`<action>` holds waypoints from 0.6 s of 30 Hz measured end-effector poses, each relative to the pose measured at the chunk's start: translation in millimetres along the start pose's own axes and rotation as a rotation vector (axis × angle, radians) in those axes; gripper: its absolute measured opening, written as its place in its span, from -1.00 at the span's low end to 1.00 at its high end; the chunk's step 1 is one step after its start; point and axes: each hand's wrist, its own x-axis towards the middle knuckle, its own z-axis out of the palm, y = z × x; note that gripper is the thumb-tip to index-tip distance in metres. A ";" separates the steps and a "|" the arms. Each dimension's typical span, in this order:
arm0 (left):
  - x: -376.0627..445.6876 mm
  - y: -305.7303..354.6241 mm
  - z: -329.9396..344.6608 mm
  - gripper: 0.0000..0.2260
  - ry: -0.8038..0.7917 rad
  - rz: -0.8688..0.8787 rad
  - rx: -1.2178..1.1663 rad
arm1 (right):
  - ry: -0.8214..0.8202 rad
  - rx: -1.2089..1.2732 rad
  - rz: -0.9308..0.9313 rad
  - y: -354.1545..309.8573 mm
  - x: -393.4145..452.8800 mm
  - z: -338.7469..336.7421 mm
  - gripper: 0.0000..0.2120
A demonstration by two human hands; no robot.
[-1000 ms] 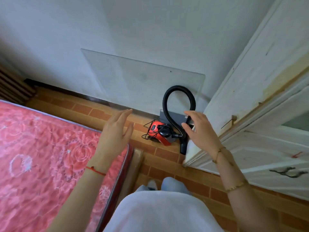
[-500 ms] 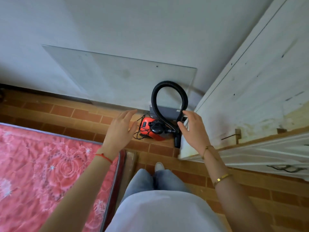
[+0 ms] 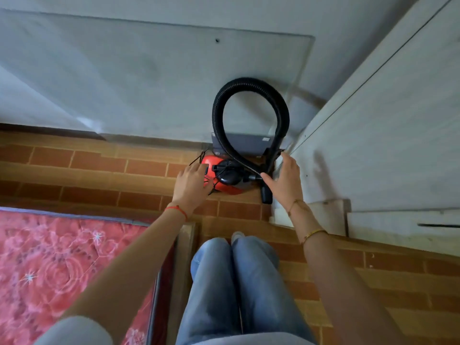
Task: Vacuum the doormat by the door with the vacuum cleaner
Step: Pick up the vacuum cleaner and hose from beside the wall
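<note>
From the head view: your left hand lies flat and relaxed on the red vacuum cleaner, parked against the wall beside the door. Your right hand spreads wide by the looped hose, gripping nothing, likely lining up a lift.

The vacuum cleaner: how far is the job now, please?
Done: nothing yet; no doormat is in view. In hand: the left hand reaches the red vacuum cleaner on the brick floor, and the right hand is open beside its black hose; neither grips. Left: lifting it out, carrying it to the doormat, vacuuming.
</note>
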 end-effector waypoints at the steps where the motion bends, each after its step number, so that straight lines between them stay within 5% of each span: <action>1: 11.4 -5.4 20.9 -0.58 -0.018 -0.003 0.006 | 0.001 0.015 0.025 12.3 8.6 16.0 -0.22; 9: 95.1 -42.2 163.4 -0.47 -0.067 0.007 0.063 | 0.073 0.161 0.135 99.1 77.1 127.0 -0.05; 18: 182.4 -76.7 264.6 -0.24 -0.056 0.085 0.123 | 0.152 0.191 0.032 154.8 149.7 204.9 0.28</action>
